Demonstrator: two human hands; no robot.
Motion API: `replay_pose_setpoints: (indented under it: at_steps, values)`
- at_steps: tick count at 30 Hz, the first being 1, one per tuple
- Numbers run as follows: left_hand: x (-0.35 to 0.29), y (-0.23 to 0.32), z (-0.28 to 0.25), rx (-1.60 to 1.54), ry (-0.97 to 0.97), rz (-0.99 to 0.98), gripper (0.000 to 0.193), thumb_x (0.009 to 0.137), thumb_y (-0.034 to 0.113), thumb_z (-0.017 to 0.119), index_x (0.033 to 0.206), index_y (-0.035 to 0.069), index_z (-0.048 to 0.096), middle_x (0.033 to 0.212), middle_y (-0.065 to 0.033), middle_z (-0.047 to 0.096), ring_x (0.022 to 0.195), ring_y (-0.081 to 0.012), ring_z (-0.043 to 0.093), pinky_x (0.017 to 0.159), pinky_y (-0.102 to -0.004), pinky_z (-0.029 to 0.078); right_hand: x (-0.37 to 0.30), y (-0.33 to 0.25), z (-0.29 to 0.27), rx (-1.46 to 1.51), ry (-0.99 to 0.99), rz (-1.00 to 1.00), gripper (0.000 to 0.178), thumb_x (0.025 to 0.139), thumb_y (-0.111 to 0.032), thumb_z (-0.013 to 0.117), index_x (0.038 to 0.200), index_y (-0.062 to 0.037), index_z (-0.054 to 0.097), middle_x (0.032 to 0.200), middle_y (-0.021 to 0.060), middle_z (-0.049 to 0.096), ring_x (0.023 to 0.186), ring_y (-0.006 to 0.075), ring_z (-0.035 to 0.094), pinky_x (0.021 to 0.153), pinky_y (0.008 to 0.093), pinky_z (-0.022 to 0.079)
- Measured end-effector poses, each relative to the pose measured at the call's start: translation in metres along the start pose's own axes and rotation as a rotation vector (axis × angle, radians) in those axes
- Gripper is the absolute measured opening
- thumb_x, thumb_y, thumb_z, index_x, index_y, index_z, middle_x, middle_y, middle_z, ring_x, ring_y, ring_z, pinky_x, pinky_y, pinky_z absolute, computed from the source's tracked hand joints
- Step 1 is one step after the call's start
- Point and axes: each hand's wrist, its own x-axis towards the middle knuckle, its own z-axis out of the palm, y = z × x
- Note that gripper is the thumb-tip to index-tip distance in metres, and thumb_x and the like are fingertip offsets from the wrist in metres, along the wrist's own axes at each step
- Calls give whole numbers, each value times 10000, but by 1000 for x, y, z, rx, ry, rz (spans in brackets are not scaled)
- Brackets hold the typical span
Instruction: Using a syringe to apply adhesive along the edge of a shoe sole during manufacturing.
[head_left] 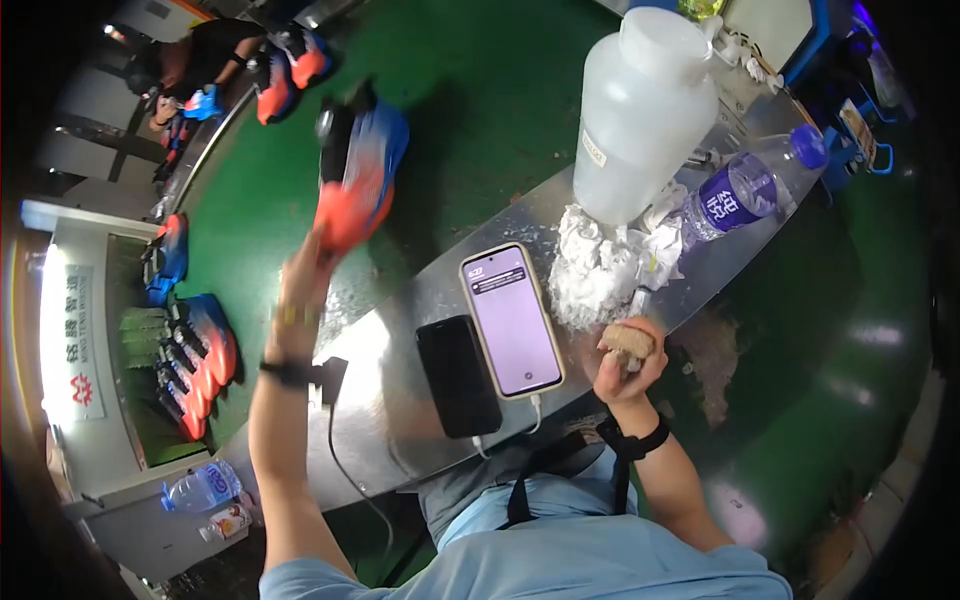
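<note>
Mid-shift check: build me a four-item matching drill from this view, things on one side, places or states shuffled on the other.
1. Orange-and-blue shoe
2. Tan pad
3. White jug
4. Pale-edged phone

A. Lit up
B. Held in the right hand
C. Held in the left hand
D. Beside crumpled white paper

Pairs: 1-C, 2-B, 3-D, 4-A

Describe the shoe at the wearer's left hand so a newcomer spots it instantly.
From the metal counter in front of the wearer, follow the left forearm up to the left hand. It holds a slightly blurred shoe, orange-red toward the hand, blue and black at the far end. Similar shoes lie farther off; only this one meets the wearer's own hand.
</note>
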Motion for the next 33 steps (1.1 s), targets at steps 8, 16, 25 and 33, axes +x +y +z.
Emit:
replay_pose_setpoints:
  at_steps: [8, 16, 25, 33]
  values:
    - [-326, -99, -81, -479, 255, -54, 332, 905, 262, 475, 1128, 15, 487, 1100, -60, 577, 944, -137, 563, 773, -233, 476, 28, -26, -21, 376, 49, 179, 339, 807, -269, 493, 978, 21, 454, 751, 78, 502, 566, 150, 508, 504, 248, 415]
    - [-428, -140, -151, -74, 475, 60, 441, 812, 221, 569, 1128, -74, 480, 1074, -135, 561, 971, -214, 564, 848, -337, 458, 12, -46, -27, 325, -98, 186, 337, 850, -315, 416, 984, -8, 456, 660, 48, 494, 513, 103, 466, 453, 201, 327]
    - [-291, -59, -162, -15, 478, 620, 437, 830, 227, 584, 1144, -44, 446, 971, -142, 584, 742, -223, 612, 683, -333, 519, 3, -53, -23, 311, -170, 286, 309, 899, -316, 393, 966, -30, 491, 604, 41, 503, 499, 78, 427, 451, 201, 306]
    - [-235, 6, -51, 285, -154, 1129, 418, 701, 149, 669, 1036, -48, 515, 983, -153, 602, 917, -207, 563, 826, -315, 428, 5, -127, 1, 748, -523, 357, 515, 889, -498, 319, 949, -3, 449, 590, 27, 451, 454, 117, 377, 440, 231, 283]
